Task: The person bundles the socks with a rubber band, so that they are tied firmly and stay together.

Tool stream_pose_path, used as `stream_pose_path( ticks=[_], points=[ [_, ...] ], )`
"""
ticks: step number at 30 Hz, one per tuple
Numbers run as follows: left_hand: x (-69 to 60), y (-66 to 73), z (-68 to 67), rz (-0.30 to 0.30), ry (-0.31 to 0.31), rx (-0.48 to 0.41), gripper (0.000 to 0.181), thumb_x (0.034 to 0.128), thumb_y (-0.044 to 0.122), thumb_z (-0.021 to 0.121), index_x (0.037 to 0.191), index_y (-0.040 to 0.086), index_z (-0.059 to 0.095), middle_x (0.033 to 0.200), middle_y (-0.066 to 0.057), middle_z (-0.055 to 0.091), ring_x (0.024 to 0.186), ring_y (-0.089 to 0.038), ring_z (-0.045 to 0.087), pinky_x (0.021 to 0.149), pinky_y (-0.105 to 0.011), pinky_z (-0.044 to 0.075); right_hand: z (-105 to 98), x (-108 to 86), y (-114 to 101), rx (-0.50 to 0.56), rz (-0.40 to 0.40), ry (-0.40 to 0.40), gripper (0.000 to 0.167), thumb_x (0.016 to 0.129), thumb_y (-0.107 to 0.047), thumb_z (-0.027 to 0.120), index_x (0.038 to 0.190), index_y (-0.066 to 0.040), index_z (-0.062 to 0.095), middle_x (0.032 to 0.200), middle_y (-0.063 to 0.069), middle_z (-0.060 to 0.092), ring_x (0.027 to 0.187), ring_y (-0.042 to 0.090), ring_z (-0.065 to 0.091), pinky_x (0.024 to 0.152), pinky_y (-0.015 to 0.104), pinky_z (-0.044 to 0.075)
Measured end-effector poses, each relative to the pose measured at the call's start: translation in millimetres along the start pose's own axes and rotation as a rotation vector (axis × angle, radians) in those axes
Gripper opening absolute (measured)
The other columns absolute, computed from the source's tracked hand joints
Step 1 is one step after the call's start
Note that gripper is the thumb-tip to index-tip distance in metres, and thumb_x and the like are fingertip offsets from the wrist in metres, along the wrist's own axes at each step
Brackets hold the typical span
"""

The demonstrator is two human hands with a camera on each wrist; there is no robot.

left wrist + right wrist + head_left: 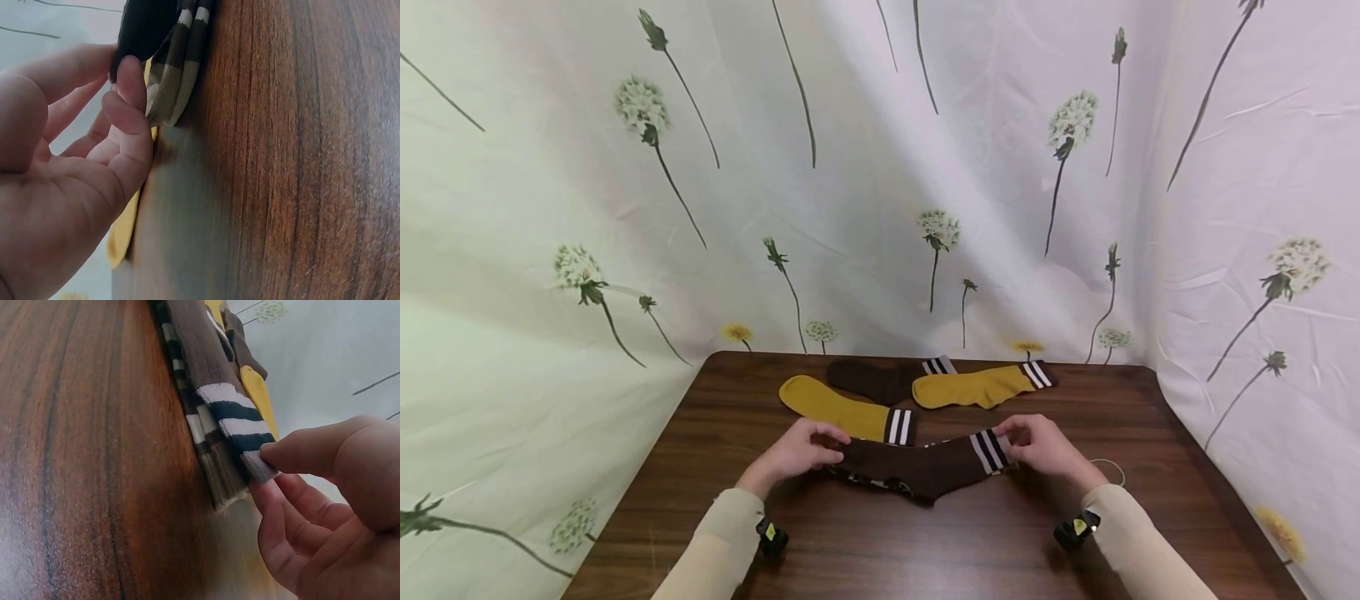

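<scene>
A dark brown sock [917, 467] with a grey-and-black striped cuff is stretched sideways between my two hands. My left hand [797, 450] pinches its toe end between thumb and fingers, as the left wrist view shows. At the other end, the thumb and fingers of my right hand [1043, 446] pinch the edge of the cuff. Right beneath it lies a patterned sock [219, 465] in olive, black and white, folded or doubled; most of it is hidden by the brown sock. In the left wrist view, the patterned sock's olive end [165, 94] shows just beside my fingertips.
Behind the held sock lie a yellow sock [842, 412] with a white-striped dark cuff, another brown sock [868, 379] and a second yellow sock [973, 387]. They rest on a dark wooden table [880, 550]. A floral curtain [865, 275] hangs at the back and sides.
</scene>
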State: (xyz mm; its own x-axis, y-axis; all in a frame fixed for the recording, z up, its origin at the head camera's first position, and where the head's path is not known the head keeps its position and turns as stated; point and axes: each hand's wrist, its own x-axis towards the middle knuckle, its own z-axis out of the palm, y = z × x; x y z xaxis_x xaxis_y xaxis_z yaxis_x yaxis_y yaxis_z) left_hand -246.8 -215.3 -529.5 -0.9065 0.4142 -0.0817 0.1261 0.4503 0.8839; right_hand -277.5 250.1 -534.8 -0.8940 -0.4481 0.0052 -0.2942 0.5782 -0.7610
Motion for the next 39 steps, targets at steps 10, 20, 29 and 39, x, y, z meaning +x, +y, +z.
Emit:
stream_pose_path(
  ticks=[10, 20, 29, 39],
  points=[
    [0.3, -1.2, 0.9, 0.005, 0.022, 0.054, 0.024, 0.0949, 0.006, 0.076, 0.118, 0.001, 0.075, 0.110, -0.013, 0.071, 0.094, -0.021, 0.061, 0.066, -0.030, 0.054, 1.0, -1.8, 5.5, 0.002, -0.014, 0.007, 0.025, 0.089, 0.002, 0.076, 0.113, -0.003, 0.074, 0.105, 0.013, 0.073, 0.082, 0.015, 0.067, 0.064, 0.029, 0.056],
    [1.1, -4.8, 1.9, 0.019, 0.035, 0.047, 0.014, 0.0929, 0.003, 0.077, 0.105, -0.002, 0.073, 0.099, -0.012, 0.071, 0.085, -0.020, 0.060, 0.064, -0.028, 0.052, -4.1, -2.8, 12.0, 0.004, -0.004, -0.011, 0.024, 0.084, 0.000, 0.082, 0.104, -0.003, 0.069, 0.098, 0.009, 0.071, 0.080, 0.018, 0.065, 0.065, 0.029, 0.054],
    [1.1, -7.6, 5.3, 0.031, 0.032, 0.084, 0.010, 0.0936, 0.004, 0.076, 0.103, 0.000, 0.075, 0.106, -0.012, 0.072, 0.077, -0.014, 0.059, 0.065, -0.026, 0.051, -4.3, -6.0, 12.6, -0.041, -0.048, -0.024, 0.012, 0.092, -0.005, 0.078, 0.102, -0.008, 0.071, 0.096, 0.003, 0.071, 0.083, 0.012, 0.064, 0.068, 0.028, 0.053],
    [2.7, -10.9, 4.1, 0.082, 0.051, 0.118, 0.014, 0.0935, 0.003, 0.076, 0.107, 0.002, 0.078, 0.113, -0.015, 0.075, 0.091, -0.019, 0.065, 0.072, -0.027, 0.054, -1.8, -5.5, 14.6, -0.071, -0.092, -0.023, 0.010, 0.091, -0.004, 0.077, 0.097, -0.010, 0.072, 0.092, -0.001, 0.071, 0.084, 0.006, 0.063, 0.071, 0.026, 0.053]
  ],
)
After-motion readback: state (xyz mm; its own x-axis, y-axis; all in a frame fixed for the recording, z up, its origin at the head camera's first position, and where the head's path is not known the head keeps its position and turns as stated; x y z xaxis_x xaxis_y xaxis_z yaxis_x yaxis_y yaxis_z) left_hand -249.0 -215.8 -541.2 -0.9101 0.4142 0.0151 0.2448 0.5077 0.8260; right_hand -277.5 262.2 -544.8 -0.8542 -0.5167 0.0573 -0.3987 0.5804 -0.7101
